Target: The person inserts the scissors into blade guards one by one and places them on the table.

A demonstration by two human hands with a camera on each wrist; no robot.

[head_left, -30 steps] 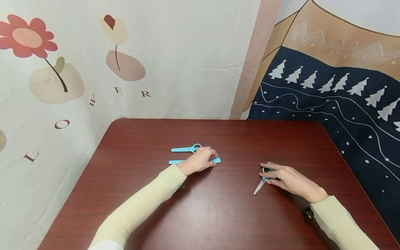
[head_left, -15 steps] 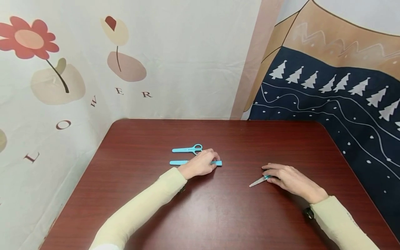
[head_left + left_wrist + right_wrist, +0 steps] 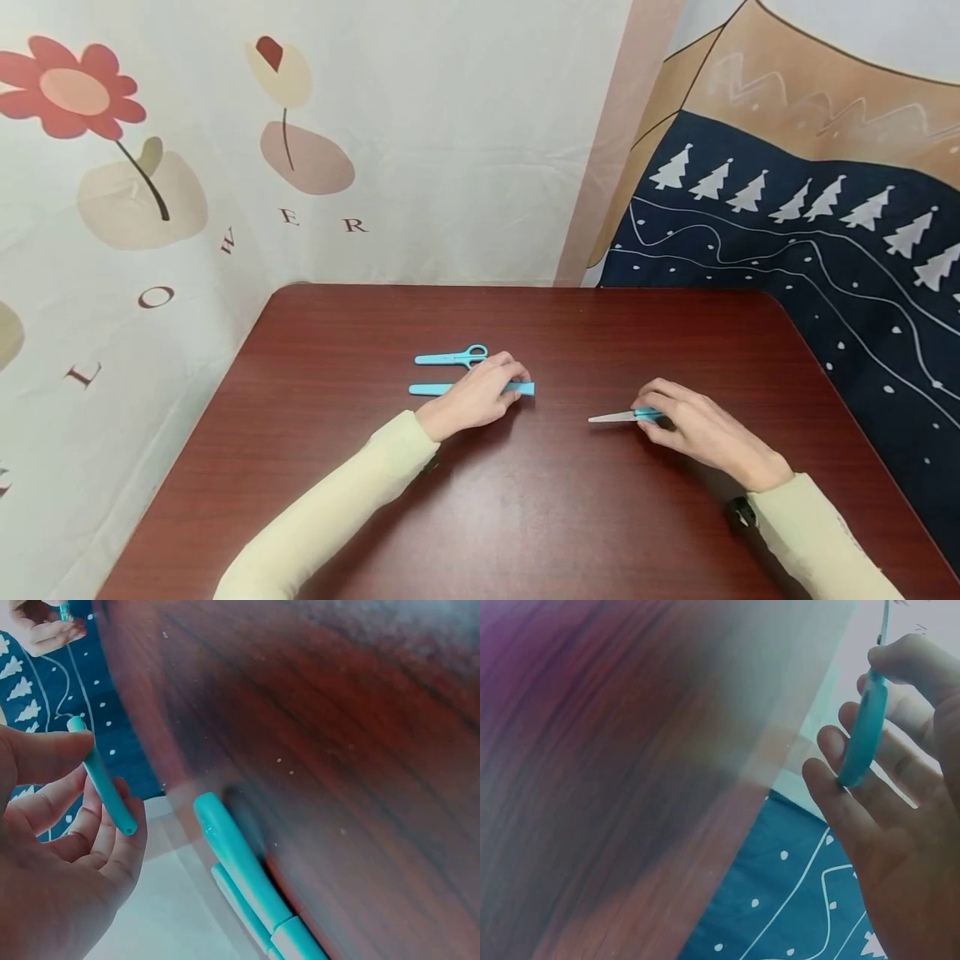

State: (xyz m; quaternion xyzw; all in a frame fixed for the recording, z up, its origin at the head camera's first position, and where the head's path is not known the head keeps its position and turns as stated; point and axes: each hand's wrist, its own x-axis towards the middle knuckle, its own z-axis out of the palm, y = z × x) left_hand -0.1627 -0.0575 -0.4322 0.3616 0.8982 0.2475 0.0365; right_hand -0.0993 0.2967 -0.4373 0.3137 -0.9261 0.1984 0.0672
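Note:
In the head view my left hand (image 3: 476, 396) pinches a blue scissors sheath (image 3: 519, 388) between thumb and fingers. The same sheath (image 3: 109, 787) shows edge-on in the left wrist view. Below that hand lies another slim blue sheath (image 3: 430, 389), its right part hidden. Just behind lies a pair of sheathed scissors (image 3: 450, 359), its handle loops partly behind the fingers. My right hand (image 3: 697, 425) holds a pair of scissors (image 3: 611, 417) by the blue handle, bare blades pointing left toward the sheath. The handle (image 3: 866, 735) sits between thumb and fingers in the right wrist view.
Everything is over a dark red-brown table (image 3: 360, 333) with rounded far corners. A pale printed cloth (image 3: 450, 167) hangs behind it, and a navy cloth with white trees (image 3: 787, 242) stands along the right side.
The scissors in my right hand have swung from pointing down-left to pointing almost straight left. My left hand keeps its grip on the sheath and has barely moved.

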